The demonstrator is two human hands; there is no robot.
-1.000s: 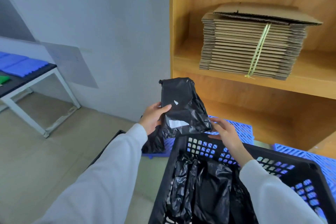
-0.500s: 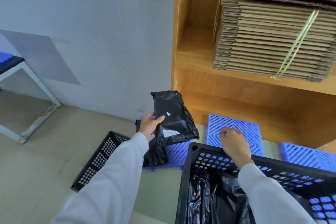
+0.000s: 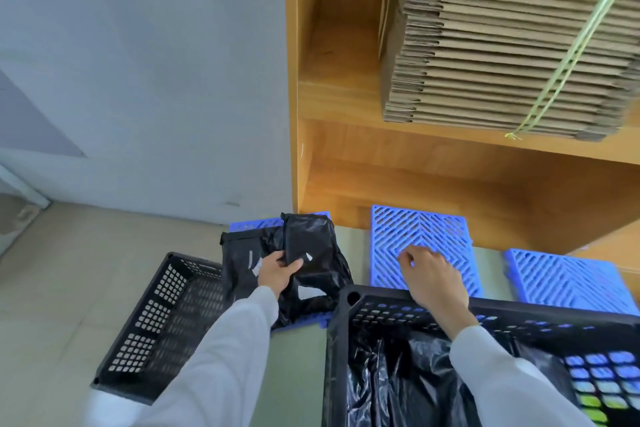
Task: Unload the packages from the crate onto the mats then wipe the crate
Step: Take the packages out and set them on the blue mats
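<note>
At centre frame the left hand [image 3: 277,274] grips a black plastic package [image 3: 311,246], thumb across its front, holding it over the leftmost blue mat [image 3: 256,224], where another black package [image 3: 240,263] already lies. To the right, the right hand [image 3: 431,279] hovers with loosely curled fingers, holding nothing, above the middle blue mat [image 3: 419,236] and just beyond the far rim of the black crate [image 3: 349,302]. More black packages [image 3: 398,378] fill that crate at lower right. A second black crate [image 3: 156,319] sits at lower left.
</note>
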